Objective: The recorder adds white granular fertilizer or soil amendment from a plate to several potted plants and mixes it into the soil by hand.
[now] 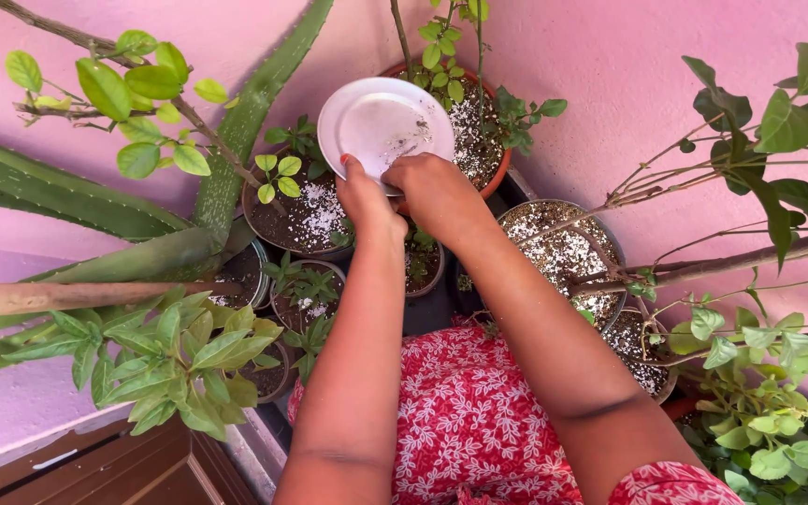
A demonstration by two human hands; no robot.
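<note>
Presently both hands hold a white plate [383, 122] tilted over the terracotta pot [475, 140] against the pink wall [600, 65]. The left hand [367, 201] has its fingers closed on the plate's lower rim; the right hand [437, 192] is curled beside it, fingers at the plate's lower face, their exact set not discernible. The plate looks nearly emptied, only specks remaining, and white granules [315, 210] already lie on the soil of several pots. Judged step: scraping off the last residue, which calls for a steady tilt over the soil.
</note>
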